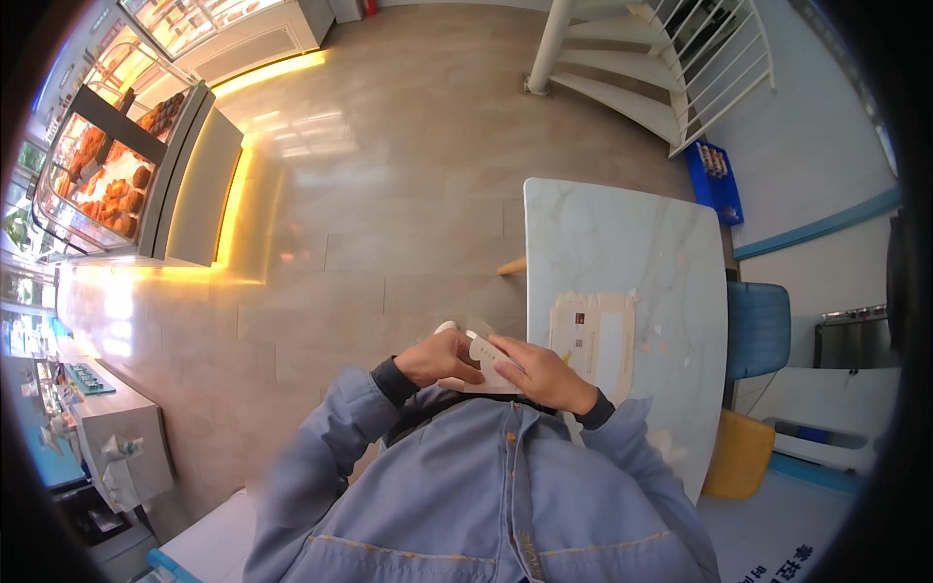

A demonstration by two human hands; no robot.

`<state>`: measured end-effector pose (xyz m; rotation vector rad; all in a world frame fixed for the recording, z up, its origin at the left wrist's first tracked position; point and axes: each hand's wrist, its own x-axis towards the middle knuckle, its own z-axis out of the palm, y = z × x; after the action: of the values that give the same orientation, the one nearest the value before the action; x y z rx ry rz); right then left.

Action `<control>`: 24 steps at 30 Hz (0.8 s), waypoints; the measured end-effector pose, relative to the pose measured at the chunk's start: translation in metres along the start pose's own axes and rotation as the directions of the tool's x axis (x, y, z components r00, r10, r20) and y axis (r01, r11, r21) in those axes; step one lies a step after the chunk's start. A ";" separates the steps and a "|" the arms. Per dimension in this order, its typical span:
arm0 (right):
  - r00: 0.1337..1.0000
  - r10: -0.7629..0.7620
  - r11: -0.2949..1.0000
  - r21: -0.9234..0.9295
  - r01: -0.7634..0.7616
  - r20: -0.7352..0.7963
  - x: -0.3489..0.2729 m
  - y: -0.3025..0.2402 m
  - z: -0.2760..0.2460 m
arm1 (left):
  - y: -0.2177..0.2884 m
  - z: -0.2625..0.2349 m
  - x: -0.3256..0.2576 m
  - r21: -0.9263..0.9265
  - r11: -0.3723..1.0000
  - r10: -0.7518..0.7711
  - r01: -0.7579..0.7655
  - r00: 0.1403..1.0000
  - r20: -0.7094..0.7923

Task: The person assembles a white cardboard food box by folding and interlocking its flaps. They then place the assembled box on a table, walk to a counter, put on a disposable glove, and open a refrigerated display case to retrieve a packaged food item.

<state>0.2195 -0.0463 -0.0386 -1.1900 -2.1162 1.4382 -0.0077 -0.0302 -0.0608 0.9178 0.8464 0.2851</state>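
Close in front of my body, both hands are on a small off-white paper box (pixel 498 361) with open flaps. My left hand (pixel 437 359) has its fingers curled at the box's left side, and the fingertips reach to its opening. From the other side, my right hand (pixel 549 375) grips the box between thumb and fingers. What lies inside the box, if anything, is hidden. Just right of my right hand, a stack of flat beige cardboard (pixel 610 340) with small dark prints lies on the marble-patterned table (pixel 671 253).
A blue chair (pixel 758 328) and a yellow chair (pixel 741 455) stand along the table's right side. White spiral stairs (pixel 622 68) and a blue crate (pixel 714 185) are at the far right. A lit bread display case (pixel 185 185) stands at the left, a counter (pixel 117 428) nearer.
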 end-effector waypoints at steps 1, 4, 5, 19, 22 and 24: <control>0.999 -0.028 0.999 -0.042 0.027 -0.020 -0.001 0.001 0.003 | -0.005 -0.001 0.000 -0.021 1.000 -0.015 0.016 1.000 0.017; 0.998 -0.029 0.997 -0.075 0.025 -0.062 -0.003 0.003 0.011 | -0.015 0.001 -0.005 -0.118 0.991 -0.064 0.064 0.998 0.009; 0.997 -0.032 0.996 -0.086 0.026 -0.065 -0.003 0.003 0.012 | -0.018 0.002 -0.007 -0.157 0.984 -0.081 0.080 0.997 -0.003; 0.978 -0.207 0.967 -0.147 0.210 0.038 -0.004 0.006 0.007 | -0.034 0.008 -0.021 -0.339 0.939 -0.058 0.055 0.998 0.003; 0.976 -0.194 0.968 -0.141 0.206 0.097 -0.003 0.001 0.005 | -0.046 0.003 -0.022 -0.329 0.943 -0.053 0.054 0.999 0.009; 0.968 -0.210 0.950 -0.207 0.236 0.140 -0.006 0.002 0.004 | -0.043 0.005 -0.025 -0.361 0.931 -0.055 0.050 0.998 -0.004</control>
<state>0.2212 -0.0531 -0.0409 -0.9188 -2.4548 1.2226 -0.0251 -0.0729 -0.0807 0.5483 0.7971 0.3872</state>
